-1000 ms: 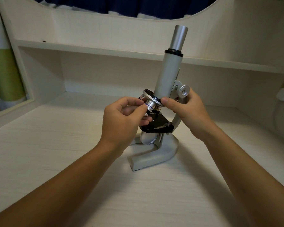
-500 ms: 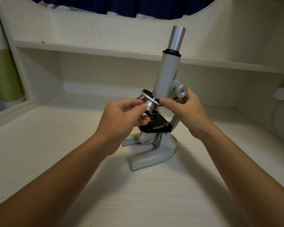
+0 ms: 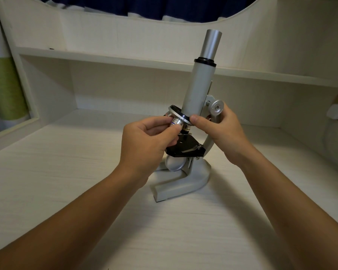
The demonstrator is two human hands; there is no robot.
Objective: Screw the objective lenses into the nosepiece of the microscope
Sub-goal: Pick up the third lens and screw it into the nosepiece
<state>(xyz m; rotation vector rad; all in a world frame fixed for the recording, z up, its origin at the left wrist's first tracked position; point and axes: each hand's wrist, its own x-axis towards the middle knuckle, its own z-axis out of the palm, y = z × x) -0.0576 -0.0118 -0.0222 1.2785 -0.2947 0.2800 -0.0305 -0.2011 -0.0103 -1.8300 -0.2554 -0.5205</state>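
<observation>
Assembly under way on a pale grey metal microscope [image 3: 198,88] standing upright on a whitewashed wooden table [image 3: 66,172]. The person's left hand [image 3: 146,141] pinches a small silver objective lens with a blue band [image 3: 176,123] between thumb and fingertips, just under the round black-and-silver revolving nosepiece [image 3: 179,114] and above the black square stage [image 3: 185,148]. The right hand [image 3: 220,129] curls round the microscope's curved arm, thumb pressed to the nosepiece rim. A second, brass-banded lens [image 3: 186,128] hangs beside the first, apparently seated. The pinched lens looks light, rigid and smooth, probably slippery, with fragile glass at its tip; the barrel's sides seem the sound place to grip, turning gently so the fine thread does not cross.
</observation>
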